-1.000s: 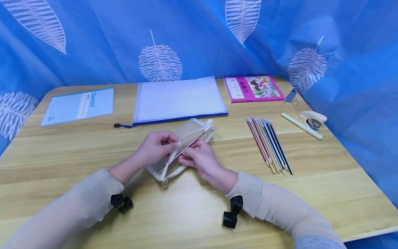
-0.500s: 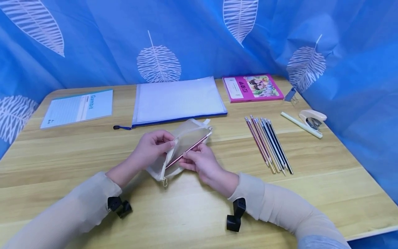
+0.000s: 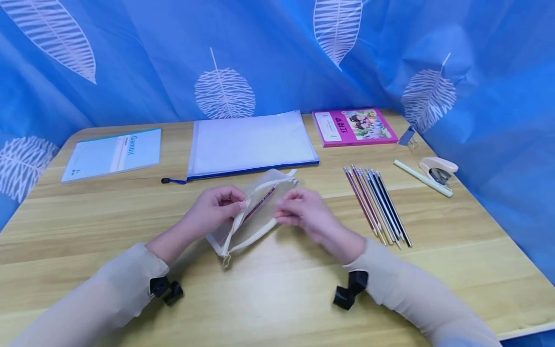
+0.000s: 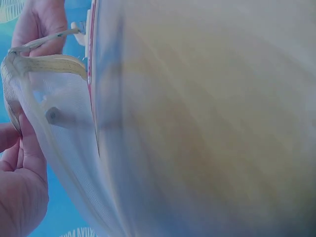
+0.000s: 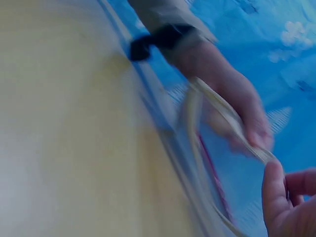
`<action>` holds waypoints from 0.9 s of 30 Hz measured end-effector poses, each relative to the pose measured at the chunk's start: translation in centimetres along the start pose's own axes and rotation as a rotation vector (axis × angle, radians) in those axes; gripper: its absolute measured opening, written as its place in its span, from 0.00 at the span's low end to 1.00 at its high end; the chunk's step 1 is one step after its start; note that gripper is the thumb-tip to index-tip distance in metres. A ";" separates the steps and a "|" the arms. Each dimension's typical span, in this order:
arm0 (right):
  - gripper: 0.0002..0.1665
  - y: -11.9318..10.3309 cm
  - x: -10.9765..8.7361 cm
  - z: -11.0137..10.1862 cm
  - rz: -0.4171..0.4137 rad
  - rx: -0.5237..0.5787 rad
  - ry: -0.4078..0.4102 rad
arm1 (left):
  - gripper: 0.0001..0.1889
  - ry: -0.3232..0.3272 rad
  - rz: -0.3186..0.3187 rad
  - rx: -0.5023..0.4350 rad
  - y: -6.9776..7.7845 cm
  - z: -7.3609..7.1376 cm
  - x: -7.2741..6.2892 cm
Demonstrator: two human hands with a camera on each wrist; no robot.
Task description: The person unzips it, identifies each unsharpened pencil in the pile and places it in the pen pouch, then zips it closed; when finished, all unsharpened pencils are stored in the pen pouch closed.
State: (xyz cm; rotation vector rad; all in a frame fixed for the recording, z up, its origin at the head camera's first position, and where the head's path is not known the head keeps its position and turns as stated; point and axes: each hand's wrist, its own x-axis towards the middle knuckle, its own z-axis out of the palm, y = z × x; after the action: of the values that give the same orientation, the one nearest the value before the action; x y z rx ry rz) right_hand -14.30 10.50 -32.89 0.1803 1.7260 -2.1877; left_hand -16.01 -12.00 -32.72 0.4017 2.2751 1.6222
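Observation:
A pale mesh zip pouch [image 3: 255, 238] lies in the middle of the table with its mouth spread. My left hand [image 3: 208, 212] pinches the pouch's far zip edge between thumb and fingers. Inside the pouch rests a dark red pencil [image 3: 261, 202], also visible as a red pencil [image 5: 212, 168] in the right wrist view. My right hand [image 3: 314, 217], blurred, is at the pouch's right side with its fingers loosely bent and no pencil in them. Whether its fingertips touch the near zip edge is hard to tell.
Several pencils [image 3: 375, 205] lie to the right. Beyond them are a pale green stick [image 3: 422, 178], a stapler-like item [image 3: 439, 169] and a binder clip [image 3: 406, 136]. Along the back lie a notebook [image 3: 113, 153], a blue-zipped document bag [image 3: 253, 142] and a pink book [image 3: 354, 126].
My right hand has let go of the red pencil, which sits lower in the pouch, and has moved right. My left hand keeps its grip on the pouch edge.

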 end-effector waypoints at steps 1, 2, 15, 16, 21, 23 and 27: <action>0.08 -0.7 -0.1 -1.3 -0.025 -0.015 0.012 | 0.07 0.007 -0.008 0.003 0.0 -0.1 -0.1; 0.08 -1.4 -0.2 -2.8 -0.053 -0.041 0.024 | 0.07 0.011 -0.013 0.009 0.0 -0.3 -0.1; 0.26 -5.3 -1.2 -21.3 0.003 -0.826 0.204 | 0.07 -0.029 0.020 0.066 -0.4 -1.2 -0.4; 0.27 -5.3 -1.2 -21.9 0.030 -0.859 0.193 | 0.07 -0.029 0.019 0.067 -0.4 -1.2 -0.4; 0.30 -5.2 -1.1 -22.9 0.106 -0.912 0.159 | 0.07 -0.027 0.011 0.073 -0.3 -1.2 -0.6; 0.30 -5.2 -1.0 -23.1 0.123 -0.905 0.158 | 0.07 -0.025 0.009 0.077 -0.3 -1.2 -0.6; 0.29 -5.4 -0.7 -23.3 0.162 -0.894 0.142 | 0.07 -0.021 -0.002 0.087 -0.4 -1.2 -0.7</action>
State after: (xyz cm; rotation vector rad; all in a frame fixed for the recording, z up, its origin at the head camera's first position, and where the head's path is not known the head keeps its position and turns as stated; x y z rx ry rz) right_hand -18.19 34.15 -33.54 0.2304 2.4719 -1.1478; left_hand -15.91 -13.46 -32.61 0.4351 2.3355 1.5144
